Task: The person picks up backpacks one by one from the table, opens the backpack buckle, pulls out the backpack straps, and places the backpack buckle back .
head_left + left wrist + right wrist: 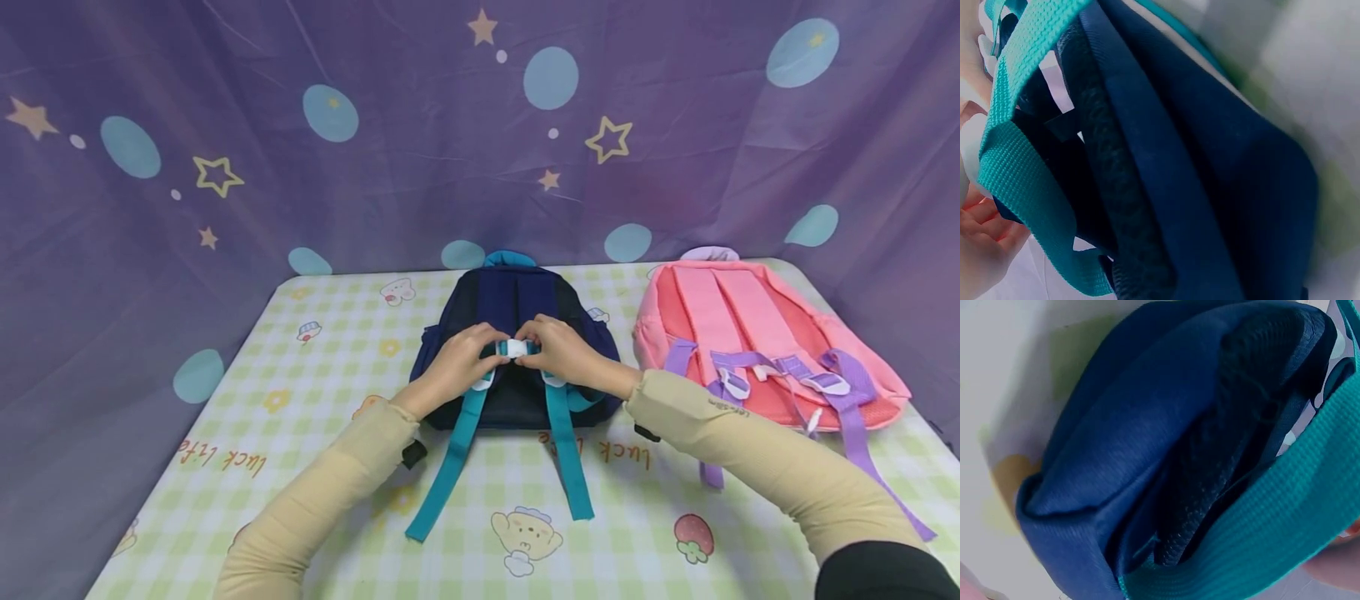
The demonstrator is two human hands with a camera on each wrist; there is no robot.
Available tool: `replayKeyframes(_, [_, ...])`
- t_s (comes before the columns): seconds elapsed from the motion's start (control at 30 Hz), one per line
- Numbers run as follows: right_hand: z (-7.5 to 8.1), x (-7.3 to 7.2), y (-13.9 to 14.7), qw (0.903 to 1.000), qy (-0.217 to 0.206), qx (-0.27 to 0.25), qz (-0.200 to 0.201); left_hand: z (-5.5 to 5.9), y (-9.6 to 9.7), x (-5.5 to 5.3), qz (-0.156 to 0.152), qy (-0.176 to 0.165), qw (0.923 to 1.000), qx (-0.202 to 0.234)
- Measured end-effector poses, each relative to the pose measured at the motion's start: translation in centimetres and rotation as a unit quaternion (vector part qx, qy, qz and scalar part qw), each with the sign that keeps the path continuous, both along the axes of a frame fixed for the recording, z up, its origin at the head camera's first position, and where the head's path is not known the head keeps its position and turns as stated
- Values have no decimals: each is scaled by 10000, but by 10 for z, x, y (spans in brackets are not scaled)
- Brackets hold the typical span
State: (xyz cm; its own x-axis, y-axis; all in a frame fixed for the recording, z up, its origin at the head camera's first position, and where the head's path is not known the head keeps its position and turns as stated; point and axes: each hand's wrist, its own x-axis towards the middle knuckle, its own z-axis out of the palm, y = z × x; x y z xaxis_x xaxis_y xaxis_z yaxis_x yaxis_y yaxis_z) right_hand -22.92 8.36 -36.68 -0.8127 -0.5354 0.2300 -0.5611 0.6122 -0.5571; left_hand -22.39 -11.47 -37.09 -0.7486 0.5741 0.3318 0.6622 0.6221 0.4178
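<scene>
A navy blue child's backpack (517, 408) lies on the table with its shoulder straps facing up. A white plastic buckle (514, 348) on its teal chest strap is held up over the middle of the bag. From the left, my left hand (455, 364) pinches one end of the buckle between thumb and fingers. My right hand (567, 356) grips the other end in the same way, and the two hands face each other. Two loose teal webbing ends (448, 479) hang toward the front. Teal webbing (1029, 181) crosses close to the left wrist camera.
To the right lies a pink backpack (750, 308) with purple straps (855, 417) spilling over the table. A green-and-white checked cloth (322, 492) with cartoon prints covers the table. Behind it hangs a purple curtain (420, 167) with stars and blue ovals.
</scene>
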Motion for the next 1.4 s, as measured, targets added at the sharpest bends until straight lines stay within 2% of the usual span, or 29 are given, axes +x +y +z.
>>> replayKeyframes(0.3, [2,-2,2,9997,182,50,167,1,1,1,-43,13,10000,61])
replayKeyframes(0.57, [2,-4,5,9978,343,117,562,0,1,0,-78,-7,10000,-32])
replayKeyframes(0.7, [-1,-7,8,9968,407,140,671,0,-1,-1,5,-67,10000,-39])
replayKeyframes(0.9, [-3,-10,15,9968,371,122,692,0,-4,-1,15,-421,9991,112])
replayKeyframes(1.17, [-2,-8,18,9969,498,125,595,-2,-7,-1,125,-278,9993,211])
replayKeyframes(1.4, [-4,-6,26,9977,337,196,557,-2,-13,-2,196,-300,9980,521])
